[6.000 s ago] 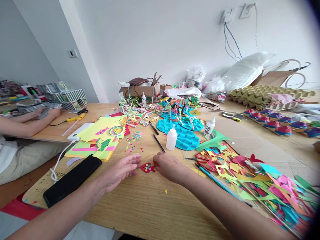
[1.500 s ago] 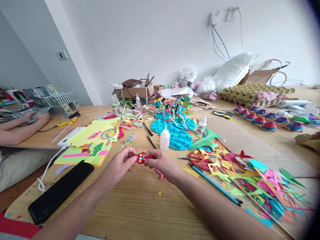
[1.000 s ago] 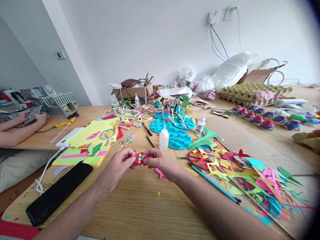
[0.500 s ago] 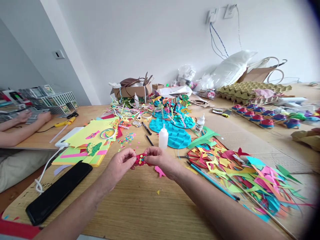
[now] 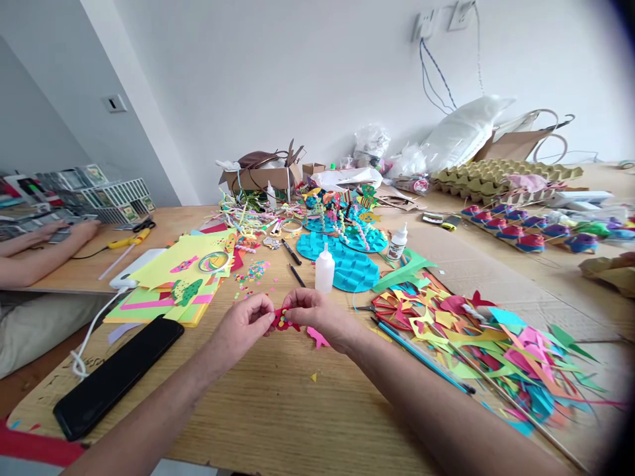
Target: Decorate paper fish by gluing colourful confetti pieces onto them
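Observation:
A small red paper fish (image 5: pixel 282 318) with yellow and green dots is held just above the table between my hands. My left hand (image 5: pixel 244 324) pinches its left end between thumb and forefinger. The fingers of my right hand (image 5: pixel 320 317) close on its other side and cover part of it. Below my right hand lies a pink paper cutout (image 5: pixel 317 338). Behind the hands stands a white squeeze bottle (image 5: pixel 325 271), beside a blue ridged oval (image 5: pixel 354 271). Loose coloured dots (image 5: pixel 255 272) are scattered farther left, near a black pen (image 5: pixel 291 252).
A black phone-like slab (image 5: pixel 119 377) and yellow paper sheets (image 5: pixel 163 261) lie left. Paper scraps (image 5: pixel 516 350), red-handled scissors (image 5: pixel 389 311) and blue pencils (image 5: pixel 421 357) spread right. Another person's arms (image 5: pixel 59 241) are at far left. A labelled glue bottle (image 5: pixel 397 244) stands behind.
My right fingers have shifted over the red fish and now hide more of its dots. The fish has moved slightly right. The view has tilted a little.

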A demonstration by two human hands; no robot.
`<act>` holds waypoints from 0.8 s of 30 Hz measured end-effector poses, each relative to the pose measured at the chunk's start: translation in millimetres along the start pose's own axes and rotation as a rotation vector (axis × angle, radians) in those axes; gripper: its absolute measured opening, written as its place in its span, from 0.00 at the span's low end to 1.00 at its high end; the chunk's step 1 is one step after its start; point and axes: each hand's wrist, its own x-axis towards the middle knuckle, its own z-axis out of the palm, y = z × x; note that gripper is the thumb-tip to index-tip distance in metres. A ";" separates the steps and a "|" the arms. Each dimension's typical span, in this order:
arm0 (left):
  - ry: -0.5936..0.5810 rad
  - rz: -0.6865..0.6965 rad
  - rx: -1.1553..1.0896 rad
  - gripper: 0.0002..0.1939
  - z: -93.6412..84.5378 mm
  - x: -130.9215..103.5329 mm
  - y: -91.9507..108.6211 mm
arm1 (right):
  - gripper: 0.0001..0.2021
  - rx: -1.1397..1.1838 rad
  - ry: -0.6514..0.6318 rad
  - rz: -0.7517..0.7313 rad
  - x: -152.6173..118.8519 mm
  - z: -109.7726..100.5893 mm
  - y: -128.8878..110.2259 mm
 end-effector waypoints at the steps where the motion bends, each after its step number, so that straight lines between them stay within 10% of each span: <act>1: -0.004 -0.002 -0.001 0.05 0.5 0.1 -0.1 | 0.02 -0.007 0.001 -0.001 0.2 0.2 0.1; 24: 0.070 0.009 0.028 0.06 -2.7 -0.6 9.1 | 0.03 -0.020 0.009 0.043 0.1 3.2 1.5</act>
